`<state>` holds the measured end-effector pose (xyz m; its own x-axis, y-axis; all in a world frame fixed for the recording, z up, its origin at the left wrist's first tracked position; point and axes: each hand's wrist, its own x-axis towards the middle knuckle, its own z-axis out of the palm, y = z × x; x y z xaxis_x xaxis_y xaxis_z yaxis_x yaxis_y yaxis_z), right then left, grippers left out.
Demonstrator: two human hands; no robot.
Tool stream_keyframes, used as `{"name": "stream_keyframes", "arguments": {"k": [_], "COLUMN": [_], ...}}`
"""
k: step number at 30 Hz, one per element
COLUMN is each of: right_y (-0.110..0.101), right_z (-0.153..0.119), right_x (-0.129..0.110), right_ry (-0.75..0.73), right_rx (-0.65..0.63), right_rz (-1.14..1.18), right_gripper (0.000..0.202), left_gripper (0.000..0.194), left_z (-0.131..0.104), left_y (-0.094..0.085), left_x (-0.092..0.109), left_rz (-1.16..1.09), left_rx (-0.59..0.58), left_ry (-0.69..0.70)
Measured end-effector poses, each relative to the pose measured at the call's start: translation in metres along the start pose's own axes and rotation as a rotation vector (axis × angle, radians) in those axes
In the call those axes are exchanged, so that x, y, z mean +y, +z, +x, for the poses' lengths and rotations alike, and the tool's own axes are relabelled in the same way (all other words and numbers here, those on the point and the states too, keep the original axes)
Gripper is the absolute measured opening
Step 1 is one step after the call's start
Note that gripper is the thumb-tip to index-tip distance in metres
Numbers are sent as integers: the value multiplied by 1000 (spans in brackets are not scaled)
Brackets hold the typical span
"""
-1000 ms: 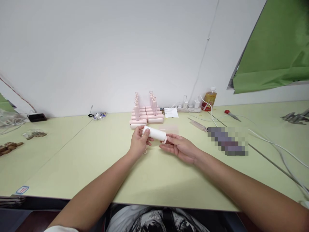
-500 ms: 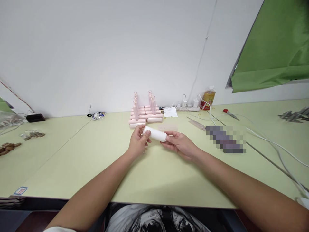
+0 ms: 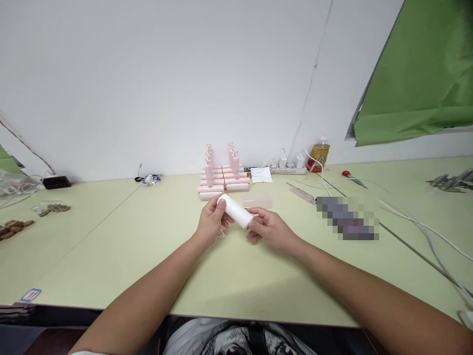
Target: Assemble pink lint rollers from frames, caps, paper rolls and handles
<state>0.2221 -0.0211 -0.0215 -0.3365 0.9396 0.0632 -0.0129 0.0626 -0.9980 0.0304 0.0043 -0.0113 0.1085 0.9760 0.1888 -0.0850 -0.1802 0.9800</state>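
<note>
A white roll, by its look a lint roller (image 3: 236, 211), slants down to the right between my hands above the table. My left hand (image 3: 213, 217) is closed on its upper left end, thumb on top. My right hand (image 3: 268, 228) grips the lower right end with thumb and fingers. Below my left hand hangs a small pale loop (image 3: 220, 234); what it joins is hidden. Just behind the roll lies a translucent pink cover (image 3: 257, 200). Farther back, several pink lint rollers (image 3: 237, 184) lie in two stacked columns, some handles pointing up.
Behind stand a power strip (image 3: 291, 170) with plugs and a drink bottle (image 3: 320, 154). A white paper (image 3: 261, 174) lies nearby. To the right are a red-handled tool (image 3: 354, 179), a blurred-out object (image 3: 347, 218) and white cables (image 3: 424, 224). Brown pieces (image 3: 15, 228) lie far left.
The roll has tipped more steeply, its right end now lower and nearer to me. My right hand has moved down slightly with it; both hands keep hold.
</note>
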Motion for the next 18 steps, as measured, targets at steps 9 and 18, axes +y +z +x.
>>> {"name": "stream_keyframes", "arguments": {"k": [9,18], "right_y": [11,-6], "right_z": [-8,-2], "right_x": [-4,-8], "right_ry": [-303,-439], "right_rx": [59,-10], "right_rz": [-807,-903], "right_gripper": [32,36], "left_gripper": [75,77], "left_z": [-18,-11], "left_y": [14,3], "left_x": [18,19], "left_rz": [-184,-170], "left_rx": [-259,-275], "left_ry": [-164,-133]}}
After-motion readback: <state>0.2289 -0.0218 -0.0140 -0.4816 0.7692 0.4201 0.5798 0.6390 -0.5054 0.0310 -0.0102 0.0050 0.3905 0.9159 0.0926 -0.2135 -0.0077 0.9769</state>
